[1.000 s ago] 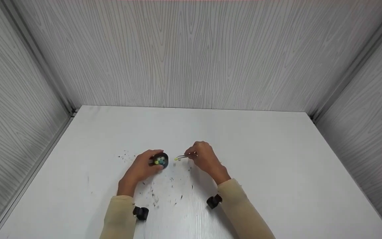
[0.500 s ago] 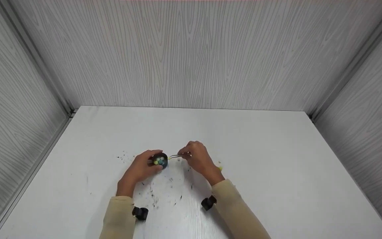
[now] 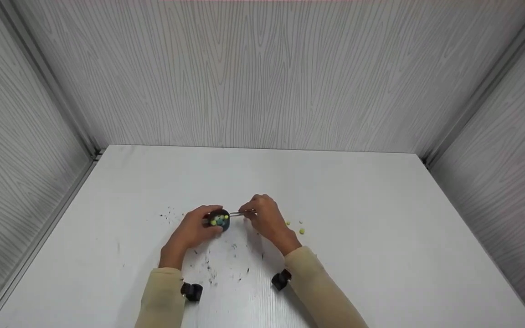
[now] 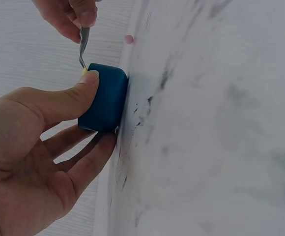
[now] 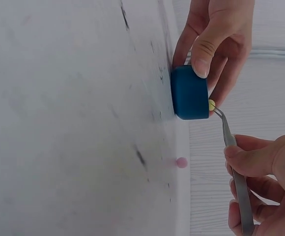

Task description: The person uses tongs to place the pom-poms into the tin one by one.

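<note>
My left hand (image 3: 196,228) grips a small dark blue cup (image 5: 190,93), thumb on one side and fingers on the other. Several small yellow, bluish and pale balls show inside it in the head view. The cup stands on the white table. Between the thumb and fingers of my right hand (image 3: 267,219) are bent-tip metal tweezers (image 5: 240,189). Their tips pinch a small yellow ball (image 5: 212,105) at the cup's rim; in the head view the tips reach its right side.
A pink ball (image 5: 182,162) lies on the table near the cup. Beside my right wrist are a yellow ball (image 3: 302,231) and smaller pale ones. Dark specks and smudges mark the white table (image 3: 362,191). Grey wood-grain panels (image 3: 262,73) stand behind and at both sides.
My right hand has moved left, bringing the tweezers and yellow ball from beside the cup to its rim. Balls beside the right wrist have come into view. The left hand stays nearly still.
</note>
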Tool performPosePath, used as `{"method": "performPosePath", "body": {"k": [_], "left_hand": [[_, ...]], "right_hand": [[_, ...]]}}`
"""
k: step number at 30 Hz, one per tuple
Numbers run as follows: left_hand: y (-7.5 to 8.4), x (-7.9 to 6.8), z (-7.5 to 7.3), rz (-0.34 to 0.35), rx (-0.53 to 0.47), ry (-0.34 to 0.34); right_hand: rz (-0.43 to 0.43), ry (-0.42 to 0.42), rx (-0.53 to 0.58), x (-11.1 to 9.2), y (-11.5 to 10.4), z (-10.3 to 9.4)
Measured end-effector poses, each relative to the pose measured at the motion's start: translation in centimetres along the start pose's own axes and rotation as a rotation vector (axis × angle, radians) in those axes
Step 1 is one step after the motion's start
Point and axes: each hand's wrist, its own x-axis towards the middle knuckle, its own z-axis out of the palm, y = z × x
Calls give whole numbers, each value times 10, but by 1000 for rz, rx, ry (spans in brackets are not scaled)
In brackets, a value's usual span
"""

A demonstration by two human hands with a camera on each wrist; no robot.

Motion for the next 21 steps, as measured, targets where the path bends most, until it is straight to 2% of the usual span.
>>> {"method": "performPosePath", "body": {"k": [9,14,21], "left_hand": [[2,2,1,2,9,7],[4,4,4,-18,10,17],[5,3,4,-31,6,21]], "right_hand": [[39,8,-9,2,1,2],[37,20,-12,1,2,4],[76,22,6,2,2,3]]}}
